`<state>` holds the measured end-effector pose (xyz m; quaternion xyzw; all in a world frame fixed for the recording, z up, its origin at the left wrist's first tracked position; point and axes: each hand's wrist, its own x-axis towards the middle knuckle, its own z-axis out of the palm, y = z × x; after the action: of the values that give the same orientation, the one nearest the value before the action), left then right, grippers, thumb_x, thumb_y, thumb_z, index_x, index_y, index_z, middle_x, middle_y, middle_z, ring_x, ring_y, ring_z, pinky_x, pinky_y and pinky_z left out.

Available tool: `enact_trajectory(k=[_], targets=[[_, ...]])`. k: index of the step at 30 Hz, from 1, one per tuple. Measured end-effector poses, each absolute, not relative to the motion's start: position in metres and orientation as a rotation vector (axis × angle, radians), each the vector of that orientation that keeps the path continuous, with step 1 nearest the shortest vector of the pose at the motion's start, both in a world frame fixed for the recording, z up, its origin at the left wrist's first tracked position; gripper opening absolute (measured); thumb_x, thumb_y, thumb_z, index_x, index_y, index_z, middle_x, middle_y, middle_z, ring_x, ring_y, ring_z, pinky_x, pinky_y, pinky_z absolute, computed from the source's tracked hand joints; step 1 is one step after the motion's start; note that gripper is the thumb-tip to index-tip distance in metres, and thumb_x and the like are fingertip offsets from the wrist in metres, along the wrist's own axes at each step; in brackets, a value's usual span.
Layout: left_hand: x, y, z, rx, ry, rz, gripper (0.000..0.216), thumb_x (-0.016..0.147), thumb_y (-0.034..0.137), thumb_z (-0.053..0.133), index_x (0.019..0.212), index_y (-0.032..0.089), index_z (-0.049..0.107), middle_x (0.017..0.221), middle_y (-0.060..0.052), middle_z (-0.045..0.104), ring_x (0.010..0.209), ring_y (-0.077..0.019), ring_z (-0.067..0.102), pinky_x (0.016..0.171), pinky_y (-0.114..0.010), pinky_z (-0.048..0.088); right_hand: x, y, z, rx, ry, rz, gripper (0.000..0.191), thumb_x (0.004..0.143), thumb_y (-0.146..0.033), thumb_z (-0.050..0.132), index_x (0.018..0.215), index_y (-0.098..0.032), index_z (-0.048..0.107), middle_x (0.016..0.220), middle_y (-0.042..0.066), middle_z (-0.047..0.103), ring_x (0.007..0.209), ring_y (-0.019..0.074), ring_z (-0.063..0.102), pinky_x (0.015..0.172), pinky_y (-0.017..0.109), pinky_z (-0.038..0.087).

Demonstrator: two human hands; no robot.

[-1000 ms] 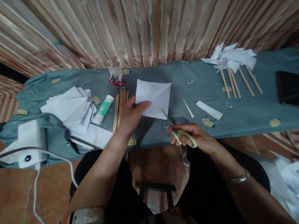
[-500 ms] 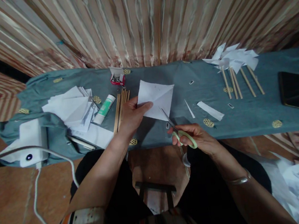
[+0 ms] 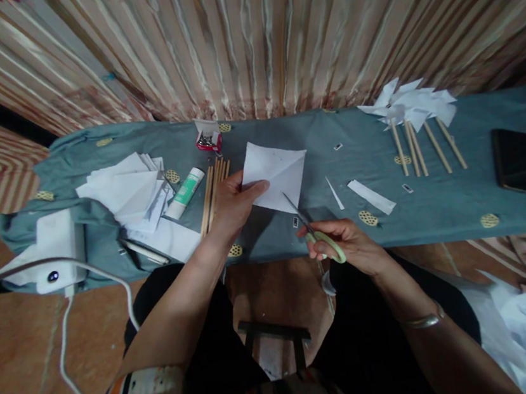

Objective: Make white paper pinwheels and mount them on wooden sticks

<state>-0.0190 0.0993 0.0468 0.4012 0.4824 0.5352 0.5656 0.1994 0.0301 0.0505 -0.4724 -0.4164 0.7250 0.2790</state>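
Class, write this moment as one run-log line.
left hand: holds white paper square | right hand: holds green-handled scissors across the paper's near edge | nearby: wooden sticks, white-green tube, paper strip

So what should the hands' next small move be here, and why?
Probably the right hand should ease the scissors back from the square paper: the blades look almost closed at its near-right corner, while the left hand grips the paper's left side.
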Motion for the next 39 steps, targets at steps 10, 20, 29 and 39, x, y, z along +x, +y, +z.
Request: enact_trajectory(k=[10, 20, 29, 39], targets=[[-0.0172, 0.0959, 0.0486, 0.928, 1.130, 1.203, 0.028, 0.062, 0.028, 0.082, 0.085, 0.016, 0.073, 0.076, -0.003, 0.074, 0.071, -0.0199, 0.069, 0.066, -0.031, 0.054, 0.1957, 0.0314, 0.0570, -1.249, -1.119, 1.922, 0.044, 0.058, -0.042, 0.091, 0.091, -0.016, 0.077, 0.061, 0.000, 0.068, 0.050, 0.0091, 0.057, 0.049, 0.023, 0.049], [-0.0164, 0.0949, 0.0507, 0.904, 1.122, 1.208, 0.028, 0.063, 0.026, 0.082, 0.088, 0.015, 0.074, 0.080, -0.004, 0.076, 0.071, -0.0185, 0.069, 0.066, -0.030, 0.055, 0.1971, 0.0310, 0.0528, -1.229, -1.138, 1.929, 0.040, 0.064, -0.041, 0.088, 0.093, -0.016, 0.078, 0.062, 0.001, 0.068, 0.053, 0.0098, 0.060, 0.050, 0.023, 0.051], [-0.0139, 0.0925, 0.0471, 0.930, 1.129, 1.185, 0.024, 0.064, 0.027, 0.082, 0.083, 0.016, 0.073, 0.076, -0.002, 0.074, 0.065, -0.0160, 0.066, 0.059, -0.025, 0.050, 0.1951, 0.0315, 0.0532, -1.240, -1.075, 1.932, 0.040, 0.061, -0.038, 0.090, 0.092, -0.017, 0.078, 0.061, 0.000, 0.068, 0.051, 0.0093, 0.059, 0.049, 0.022, 0.050], [-0.0127, 0.0925, 0.0477, 0.916, 1.140, 1.186, 0.026, 0.062, 0.027, 0.081, 0.084, 0.015, 0.072, 0.075, -0.002, 0.074, 0.065, -0.0153, 0.065, 0.060, -0.025, 0.048, 0.1954, 0.0314, 0.0524, -1.216, -1.152, 1.912, 0.041, 0.065, -0.044, 0.087, 0.094, -0.018, 0.077, 0.061, -0.001, 0.067, 0.049, 0.0076, 0.057, 0.049, 0.021, 0.050]])
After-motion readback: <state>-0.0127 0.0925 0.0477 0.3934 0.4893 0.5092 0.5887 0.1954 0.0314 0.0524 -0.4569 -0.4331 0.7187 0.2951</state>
